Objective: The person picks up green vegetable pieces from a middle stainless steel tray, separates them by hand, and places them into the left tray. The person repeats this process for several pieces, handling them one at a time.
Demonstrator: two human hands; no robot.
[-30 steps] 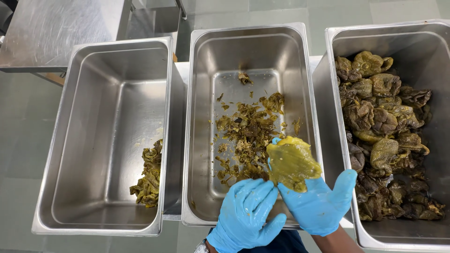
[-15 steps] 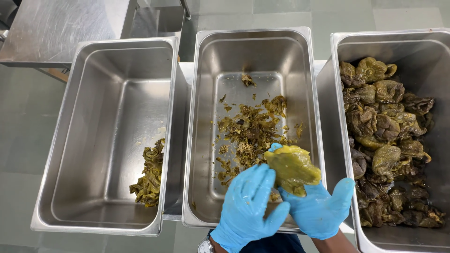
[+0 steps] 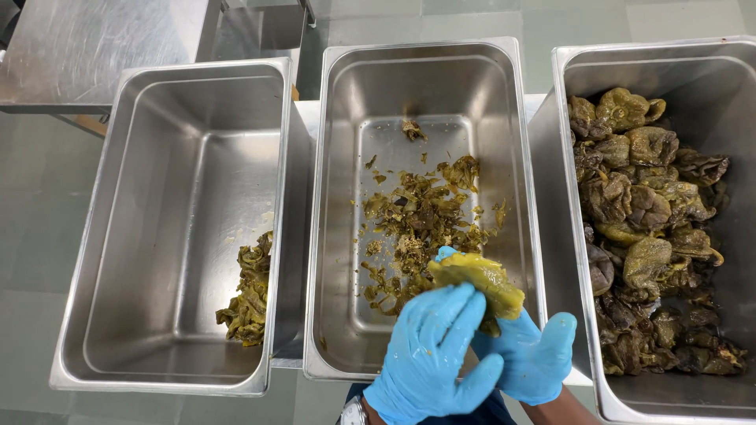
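Note:
Both my hands wear blue gloves and work over the near end of the middle steel pan (image 3: 339, 236). My right hand (image 3: 529, 354) cradles a soft yellow-green roasted pepper (image 3: 480, 279) from below. My left hand (image 3: 429, 358) lies over the pepper's near side, fingers spread on it. Scraps of skin and seeds (image 3: 417, 224) are scattered on the floor of this middle pan, just beyond my hands.
The left steel pan (image 3: 118, 236) holds a small heap of green pepper pieces (image 3: 248, 291) at its near right. The right steel pan (image 3: 567, 197) is full of whole roasted peppers (image 3: 646, 212). A steel table (image 3: 94, 47) stands at the far left over a green tiled floor.
Both hands with the pepper have slid slightly toward me, and my left hand has come further over the pepper. The pans have not moved.

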